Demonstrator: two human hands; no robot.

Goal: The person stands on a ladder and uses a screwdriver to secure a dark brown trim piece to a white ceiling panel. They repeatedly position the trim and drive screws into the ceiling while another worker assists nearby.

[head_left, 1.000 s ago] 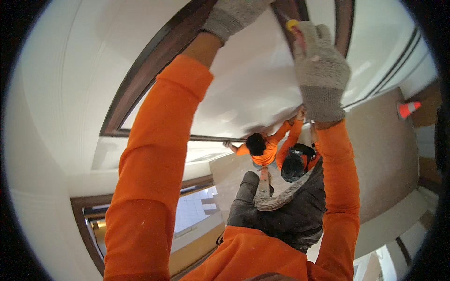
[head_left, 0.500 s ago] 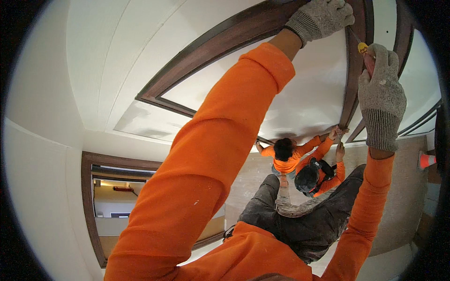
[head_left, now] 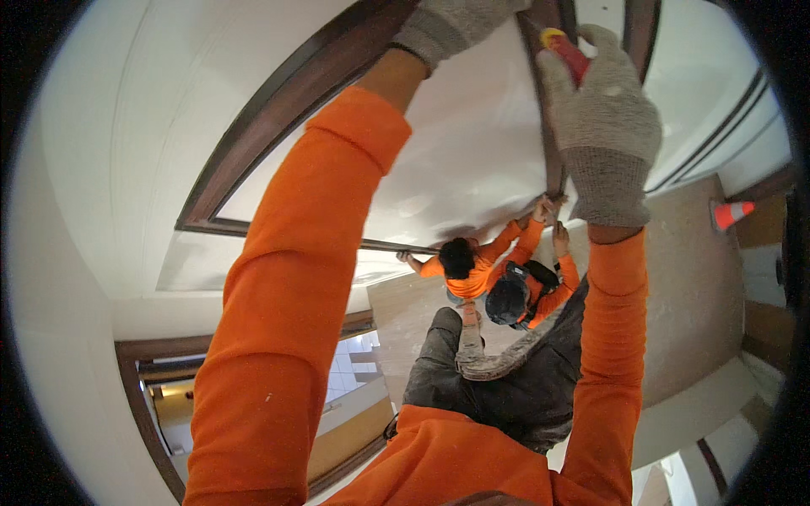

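Observation:
My left hand, in a grey knit glove, reaches up to the dark wooden frame. Its fingers run out at the picture's upper edge, so I cannot see how they are bent. In my right hand, gloved alike, is a screwdriver with a red handle and a yellow collar. The fingers close round the handle, which points up and left toward the frame's dark upright. Blur hides the tool's tip. Pale smooth panels fill the space between the dark wooden pieces.
Below, two people in orange tops crouch by the frame's lower end, hands on it. An orange and white cone stands on the floor at right. A dark-framed opening lies at lower left.
The view has shifted, so both hands and the frame sit farther left and higher. My right hand still grips the screwdriver. The left hand's fingers have mostly left the picture.

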